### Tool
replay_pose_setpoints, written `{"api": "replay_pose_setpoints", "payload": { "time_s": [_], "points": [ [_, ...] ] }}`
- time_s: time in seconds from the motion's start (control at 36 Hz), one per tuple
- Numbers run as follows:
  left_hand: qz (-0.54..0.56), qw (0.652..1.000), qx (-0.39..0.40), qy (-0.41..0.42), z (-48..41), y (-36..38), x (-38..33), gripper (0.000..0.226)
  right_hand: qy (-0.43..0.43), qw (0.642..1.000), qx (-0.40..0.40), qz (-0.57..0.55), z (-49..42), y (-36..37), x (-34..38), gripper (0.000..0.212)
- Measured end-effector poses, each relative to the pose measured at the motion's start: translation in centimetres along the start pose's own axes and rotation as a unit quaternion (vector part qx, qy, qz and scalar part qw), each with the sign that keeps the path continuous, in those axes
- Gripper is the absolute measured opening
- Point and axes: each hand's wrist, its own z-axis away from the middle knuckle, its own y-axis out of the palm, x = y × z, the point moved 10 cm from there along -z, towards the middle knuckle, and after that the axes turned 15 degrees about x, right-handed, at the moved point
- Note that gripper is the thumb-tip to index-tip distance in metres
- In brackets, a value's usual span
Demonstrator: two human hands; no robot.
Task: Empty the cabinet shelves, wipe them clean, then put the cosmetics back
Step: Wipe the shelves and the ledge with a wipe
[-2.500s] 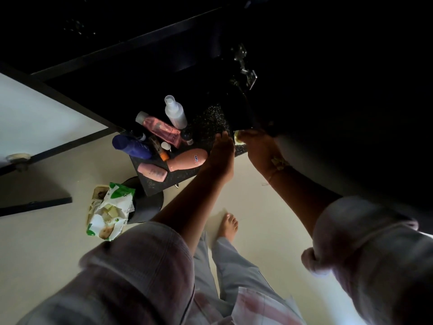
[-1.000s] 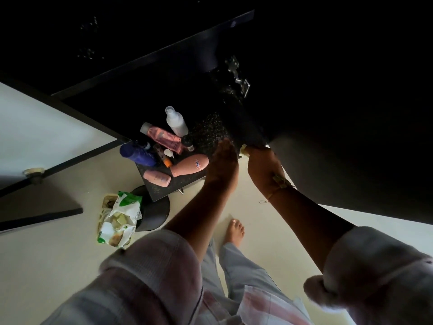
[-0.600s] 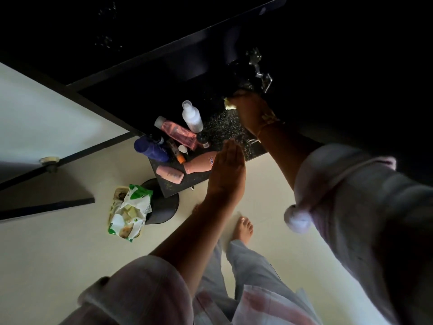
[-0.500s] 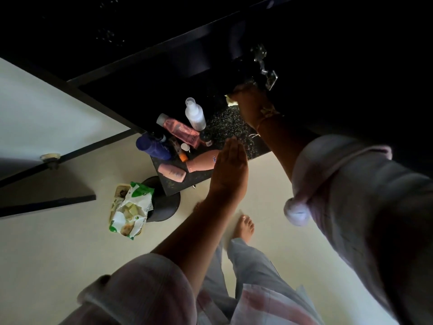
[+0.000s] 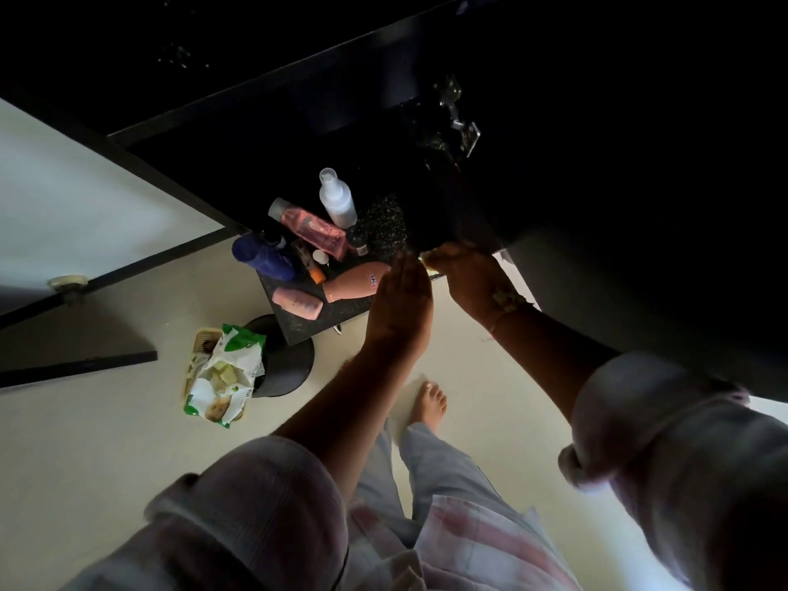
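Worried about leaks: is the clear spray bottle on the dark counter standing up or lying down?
Standing upright: the clear spray bottle shows its cap at top, base on the counter, while the pink bottle beside it lies flat.

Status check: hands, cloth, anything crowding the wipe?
Left hand open, flat, at the dark counter edge. Right hand in a grip on a pale cloth, at the shelf edge. Bottles clustered left of both hands, clear of cloth.

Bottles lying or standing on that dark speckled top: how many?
5 clear: white spray bottle at back, pink, blue, peach, small pink frontmost. Tiny items between may hide more.
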Motion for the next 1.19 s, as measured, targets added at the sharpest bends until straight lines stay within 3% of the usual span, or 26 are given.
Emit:
{"api": "replay_pose_setpoints", "payload": {
  "time_s": [0.11,0.22,0.31,0.47,0.61,0.78,0.86,0.94,1.06,1.19],
  "points": [
    [-0.005,1.0,0.006,-0.005,0.7,0.3,0.0,0.064,-0.008,1.0,-0.003,-0.012,2.1,0.5,0.3,0.045],
    [0.004,1.0,0.007,-0.008,1.2,0.3,-0.1,0.064,-0.004,0.999,0.045,0.016,3.5,2.0,0.5,0.047],
    [-0.001,1.0,0.008,-0.005,1.4,0.3,-0.1,0.064,0.02,0.999,0.013,0.02,3.2,1.0,0.6,0.041],
    [0.003,1.0,-0.007,-0.012,1.8,0.2,0.8,0.064,0.017,0.999,-0.048,-0.019,-1.7,-3.4,1.4,0.03],
    [-0.011,1.0,-0.007,-0.021,1.8,0.1,1.3,0.063,0.064,0.995,-0.005,0.08,-7.5,-5.0,2.6,0.044],
    [-0.011,0.999,-0.004,-0.037,1.5,0.4,2.0,0.058,0.062,0.992,0.019,0.105,-11.6,-4.7,2.8,0.037],
    [-0.013,0.999,-0.025,-0.036,1.6,-0.2,2.1,0.057,0.049,0.996,0.012,0.08,-11.7,-4.3,2.9,0.03],
    [-0.012,0.999,0.003,-0.039,1.2,0.3,2.1,0.058,0.072,0.995,0.015,0.062,-10.5,-3.9,3.3,0.035],
    [-0.013,0.998,-0.009,-0.053,1.0,0.3,2.6,0.056,0.066,0.996,0.003,-0.058,-8.7,-2.8,3.1,0.023],
    [-0.015,0.999,-0.013,-0.037,1.3,0.3,2.2,0.057,0.053,0.998,0.015,-0.027,-6.3,-1.1,2.6,0.02]
  ]
}}
